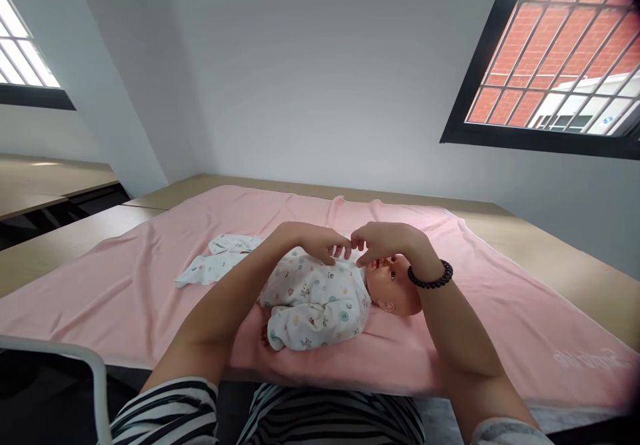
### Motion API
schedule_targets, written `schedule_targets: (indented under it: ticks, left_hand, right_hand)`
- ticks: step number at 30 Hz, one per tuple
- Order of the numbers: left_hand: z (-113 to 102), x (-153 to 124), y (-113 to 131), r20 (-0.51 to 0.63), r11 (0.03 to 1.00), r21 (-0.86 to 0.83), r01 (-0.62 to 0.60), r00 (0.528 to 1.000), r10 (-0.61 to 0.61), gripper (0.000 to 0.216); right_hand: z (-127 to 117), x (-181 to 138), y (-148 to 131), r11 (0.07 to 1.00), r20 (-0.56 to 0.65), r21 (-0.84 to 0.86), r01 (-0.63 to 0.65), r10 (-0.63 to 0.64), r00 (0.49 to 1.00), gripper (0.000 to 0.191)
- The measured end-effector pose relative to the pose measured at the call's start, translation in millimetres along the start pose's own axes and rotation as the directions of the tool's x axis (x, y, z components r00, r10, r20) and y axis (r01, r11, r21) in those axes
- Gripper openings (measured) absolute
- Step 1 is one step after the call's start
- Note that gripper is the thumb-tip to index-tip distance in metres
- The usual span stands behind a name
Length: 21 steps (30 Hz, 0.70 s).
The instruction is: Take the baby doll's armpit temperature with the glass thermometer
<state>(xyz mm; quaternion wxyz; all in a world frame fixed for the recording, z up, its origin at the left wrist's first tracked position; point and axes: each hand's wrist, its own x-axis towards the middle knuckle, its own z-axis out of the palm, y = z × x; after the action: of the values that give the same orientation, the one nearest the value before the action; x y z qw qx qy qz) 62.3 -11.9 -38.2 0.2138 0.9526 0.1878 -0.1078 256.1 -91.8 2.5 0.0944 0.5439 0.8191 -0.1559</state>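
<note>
A baby doll in a white printed cotton romper (320,302) lies on a pink blanket (150,278) over the wooden surface (550,245), its long axis left to right, head rightward. The left hand (320,240) and right hand (385,242) meet above its collar, fingers curled, seemingly pinching fabric; both equally near.

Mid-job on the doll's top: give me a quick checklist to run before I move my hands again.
1. Left hand at the neckline of the printed top: ok.
2. Right hand at the same spot, near the doll's chin: ok.
3. Grip on the fabric or a fastener: cannot tell, fingertips hide it.
4. Doll lying on the pink blanket: ok.
5. Spare printed garment lies beyond the left forearm, apart from the doll: ok.
</note>
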Motion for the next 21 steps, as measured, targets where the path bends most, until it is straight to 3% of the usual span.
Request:
schedule_targets:
  ticks: [4,12,16,21]
  left_hand:
    - [-12,-17,-14,0.065,0.99,-0.068,0.125,0.991,-0.121,0.023]
    - [-7,-6,-24,0.09,0.979,-0.202,0.038,0.996,-0.02,0.014]
    - [-3,-2,-14,0.037,0.993,-0.116,0.035,0.999,-0.031,0.009]
    - [1,-1,9,-0.041,0.98,0.127,0.153,0.988,-0.149,0.01]
  right_hand:
    - [10,9,-14,0.997,0.017,-0.026,0.079,-0.078,0.997,0.051]
    - [24,-2,-32,0.974,-0.073,-0.176,0.142,-0.157,0.985,0.028]
    - [26,-8,-37,0.961,-0.088,-0.211,0.178,-0.2,0.976,0.027]
    - [27,-8,-36,0.965,-0.109,-0.204,0.165,-0.19,0.976,0.038]
